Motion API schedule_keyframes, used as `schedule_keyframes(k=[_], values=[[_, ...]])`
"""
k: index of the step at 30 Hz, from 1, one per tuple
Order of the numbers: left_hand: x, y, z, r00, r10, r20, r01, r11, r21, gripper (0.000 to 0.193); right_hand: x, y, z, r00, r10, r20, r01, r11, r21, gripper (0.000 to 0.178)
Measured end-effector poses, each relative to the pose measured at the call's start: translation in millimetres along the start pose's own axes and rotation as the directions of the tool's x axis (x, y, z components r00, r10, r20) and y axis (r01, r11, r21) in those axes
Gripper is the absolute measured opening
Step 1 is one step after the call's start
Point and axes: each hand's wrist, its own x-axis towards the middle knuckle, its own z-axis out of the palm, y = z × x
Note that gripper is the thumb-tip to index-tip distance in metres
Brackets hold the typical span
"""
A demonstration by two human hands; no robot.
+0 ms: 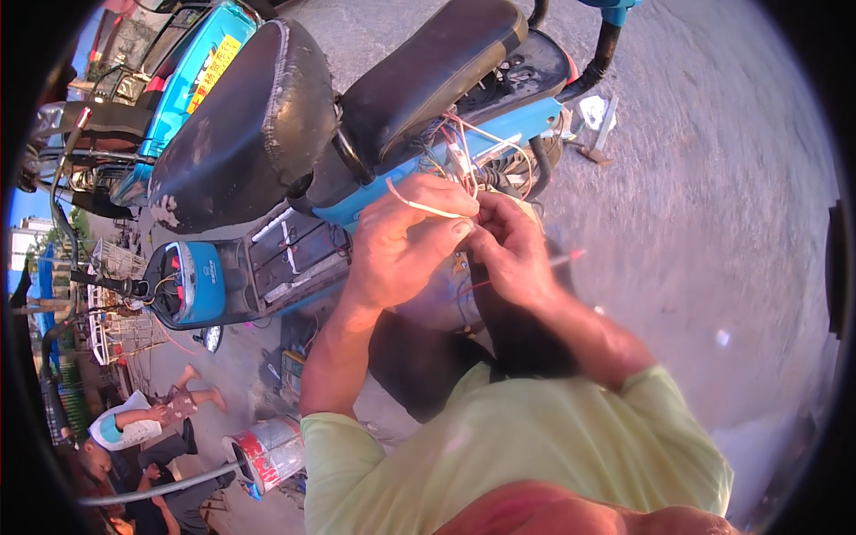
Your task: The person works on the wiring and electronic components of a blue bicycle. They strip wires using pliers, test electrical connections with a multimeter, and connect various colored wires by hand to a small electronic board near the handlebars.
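In front of my chest, both hands meet at the bared side of a blue electric scooter (348,209). My left hand (392,245) is closed, thumb and forefinger pinching a thin pale wire (419,208) that curves over its knuckles. Fingertips together, my right hand (513,245) pinches at the same spot; the wire's end is hidden between the fingers. A slim red-tipped object (568,258) sticks out beside my right hand; its kind is unclear. Just beyond my hands, a bundle of loose red, white and blue wires (459,152) hangs out below the black rear seat (432,67).
A hammer (596,153) lies on the grey ground to the right, by a white scrap (593,111). At lower left stand a red and silver bucket (267,455) and a seated person (134,423). Another blue vehicle (192,80) is parked at far left.
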Motion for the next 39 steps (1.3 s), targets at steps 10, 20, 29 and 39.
schedule_keyframes(k=[10, 20, 29, 39], values=[[-32.0, -1.1, -12.5, 0.966, -0.098, -0.241, -0.026, 0.886, -0.463, 0.018, -0.7, -7.9, -0.4, 0.996, 0.088, -0.008, -0.088, 0.989, -0.117, 0.034], [-50.2, -5.5, 25.8, 0.958, -0.248, -0.142, 0.193, 0.929, -0.317, 0.022, -3.0, -4.0, -7.5, 0.989, 0.125, 0.078, -0.127, 0.992, 0.013, 0.043], [-58.0, -26.3, 37.6, 0.885, -0.339, -0.318, 0.301, 0.939, -0.165, 0.014, -1.1, 2.1, -15.2, 0.963, -0.018, 0.270, -0.010, 0.995, 0.100, 0.048], [-56.0, -29.1, 11.0, 0.717, -0.449, -0.533, 0.368, 0.893, -0.258, 0.022, 2.9, 14.2, -8.7, 0.996, 0.082, -0.033, -0.081, 0.997, 0.016, 0.037]])
